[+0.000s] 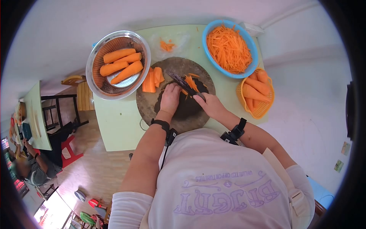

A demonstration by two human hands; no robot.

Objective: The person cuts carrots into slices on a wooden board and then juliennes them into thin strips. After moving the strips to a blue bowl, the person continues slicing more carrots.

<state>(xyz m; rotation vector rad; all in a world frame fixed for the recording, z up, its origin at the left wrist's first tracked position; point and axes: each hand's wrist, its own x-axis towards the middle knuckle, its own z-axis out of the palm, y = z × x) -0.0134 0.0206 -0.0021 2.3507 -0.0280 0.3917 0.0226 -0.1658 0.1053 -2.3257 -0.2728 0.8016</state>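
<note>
My right hand (211, 105) is closed round the handle of a kitchen knife (182, 81) with a dark, speckled blade. The blade slants across a round, dark-stained chopping board (152, 108). Close against the blade, my left hand (170, 100) presses down with bent fingers; what lies under them is hidden. Thin carrot strips (191, 83) lie along the far side of the blade. Flat carrot slices (151, 79) are stacked at the board's left edge, left of my left hand.
A metal colander (91, 76) with several peeled carrots stands left of the board. A blue bowl (207, 49) at the back right is heaped with carrot shreds (229, 49). Beneath it, a yellow basket (270, 103) holds carrots. Another person (38, 168) sits at a far table on the left.
</note>
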